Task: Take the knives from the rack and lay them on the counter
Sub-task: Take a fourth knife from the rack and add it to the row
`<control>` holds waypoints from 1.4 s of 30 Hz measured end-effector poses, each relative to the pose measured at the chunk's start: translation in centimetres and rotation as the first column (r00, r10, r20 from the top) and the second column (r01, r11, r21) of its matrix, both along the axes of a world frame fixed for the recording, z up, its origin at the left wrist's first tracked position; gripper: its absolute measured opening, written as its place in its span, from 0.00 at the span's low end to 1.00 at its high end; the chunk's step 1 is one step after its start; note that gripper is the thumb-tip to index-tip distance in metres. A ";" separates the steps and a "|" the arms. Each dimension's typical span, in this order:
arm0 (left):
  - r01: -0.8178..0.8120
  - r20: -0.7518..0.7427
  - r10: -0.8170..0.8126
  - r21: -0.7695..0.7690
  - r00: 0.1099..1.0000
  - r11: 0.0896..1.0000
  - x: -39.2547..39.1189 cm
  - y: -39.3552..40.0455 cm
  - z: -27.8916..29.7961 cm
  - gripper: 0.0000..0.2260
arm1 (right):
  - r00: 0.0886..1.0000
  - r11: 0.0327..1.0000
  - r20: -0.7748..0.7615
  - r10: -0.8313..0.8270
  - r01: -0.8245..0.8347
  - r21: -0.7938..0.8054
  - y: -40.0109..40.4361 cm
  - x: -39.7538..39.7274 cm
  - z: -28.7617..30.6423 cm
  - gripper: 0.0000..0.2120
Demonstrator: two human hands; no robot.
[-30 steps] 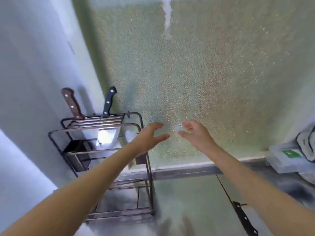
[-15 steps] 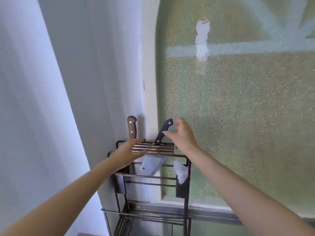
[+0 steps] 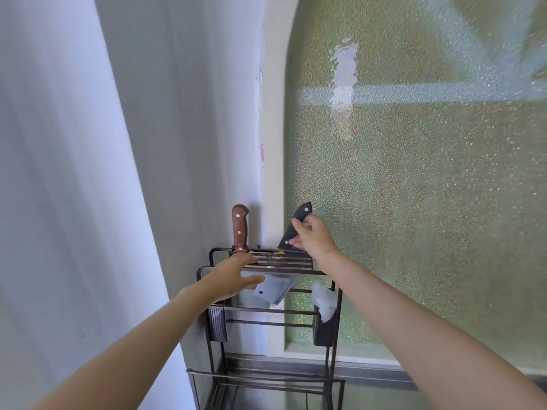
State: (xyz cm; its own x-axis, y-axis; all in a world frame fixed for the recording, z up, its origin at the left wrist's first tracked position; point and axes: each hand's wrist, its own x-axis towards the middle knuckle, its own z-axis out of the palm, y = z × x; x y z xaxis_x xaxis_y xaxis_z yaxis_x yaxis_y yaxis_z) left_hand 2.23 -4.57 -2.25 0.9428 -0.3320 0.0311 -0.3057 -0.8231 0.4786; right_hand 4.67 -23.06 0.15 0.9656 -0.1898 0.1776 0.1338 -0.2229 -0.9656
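Note:
A dark metal knife rack [image 3: 325, 318] stands in the corner against the wall. Two knives sit in its slotted top. The brown-handled knife [image 3: 240, 229] stands upright at the back left. The black-handled cleaver [image 3: 299, 223] leans to the right, and its wide blade [image 3: 272, 291] shows below the slots. My right hand [image 3: 313, 236] is closed around the black handle. My left hand [image 3: 233, 276] lies flat on the rack's top front, fingers spread, holding nothing.
A grey wall fills the left side and a frosted green window the right, with a metal sill [image 3: 370, 371] below. Two small black holders [image 3: 217, 324] hang on the rack, and the right one has crumpled plastic [image 3: 324, 300] in it.
My right hand has closed on the black handle it was only touching. My left hand stays on the rack top. The view has moved in closer to the rack.

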 end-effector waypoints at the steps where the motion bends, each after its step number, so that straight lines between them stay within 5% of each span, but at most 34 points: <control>1: 0.000 -0.002 0.000 -0.005 1.000 1.000 0.0 0.0 0.0 0.26 | 1.000 1.000 0.026 -0.005 0.005 0.008 0.0 0.0 0.6 0.06; 5: -0.005 0.013 0.006 -0.027 1.000 1.000 -0.1 -0.1 0.5 0.22 | 0.989 1.000 0.150 -0.001 -0.003 0.028 -0.2 -0.7 4.1 0.05; 12: -0.038 0.257 0.129 -0.330 0.958 0.943 0.0 -4.5 6.5 0.22 | 0.931 0.992 0.364 -0.006 -0.039 0.118 -2.8 -4.0 9.1 0.10; 16: 0.052 0.193 0.046 -0.471 0.980 0.880 -0.1 -8.0 8.9 0.13 | 0.907 0.973 0.422 -0.010 -0.088 0.213 -5.5 -6.7 10.2 0.10; 18: 0.078 0.234 0.034 -0.452 0.972 0.889 0.0 -9.5 8.9 0.04 | 0.907 0.966 0.420 -0.027 -0.085 0.246 -7.4 -8.2 9.8 0.10; 24: 0.182 0.405 -0.074 -0.234 0.911 0.955 -1.7 -15.5 7.6 0.05 | 0.975 0.944 0.209 -0.079 0.005 0.331 -15.4 -13.3 7.1 0.12; 27: 0.268 0.491 -0.167 -0.142 0.855 0.953 -2.5 -19.1 6.9 0.07 | 0.928 0.944 0.181 -0.326 0.309 0.117 -20.0 -16.3 6.2 0.17; 29: 0.328 0.523 -0.239 -0.083 0.818 0.941 -2.9 -21.8 6.0 0.08 | 0.892 0.885 0.224 -0.393 0.433 -0.170 -22.7 -18.3 5.7 0.17; 33: 0.430 0.531 -0.357 -0.015 0.769 0.903 -4.0 -27.1 2.9 0.10 | 0.928 0.674 0.026 -0.372 0.289 -0.680 -26.9 -21.5 3.4 0.19; 37: 0.520 0.488 -0.459 0.010 0.743 0.854 -5.1 -31.9 -1.5 0.10 | 0.898 0.632 -0.156 -0.412 0.158 -0.759 -29.9 -23.7 -0.4 0.20; 42: 0.564 0.367 -0.518 -0.021 0.772 0.826 -7.9 -37.3 -8.2 0.11 | 0.833 0.764 -0.379 -0.403 0.078 -0.640 -32.7 -25.5 -7.5 0.14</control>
State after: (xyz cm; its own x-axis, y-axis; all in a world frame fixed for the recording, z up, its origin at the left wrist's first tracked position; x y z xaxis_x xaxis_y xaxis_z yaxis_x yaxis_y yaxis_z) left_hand -5.62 -41.84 -10.47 0.5320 -0.7559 0.3816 -0.8401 -0.4146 0.3499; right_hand -20.84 -55.80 -7.32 0.8868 -0.4446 -0.1260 -0.4349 -0.7105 -0.5532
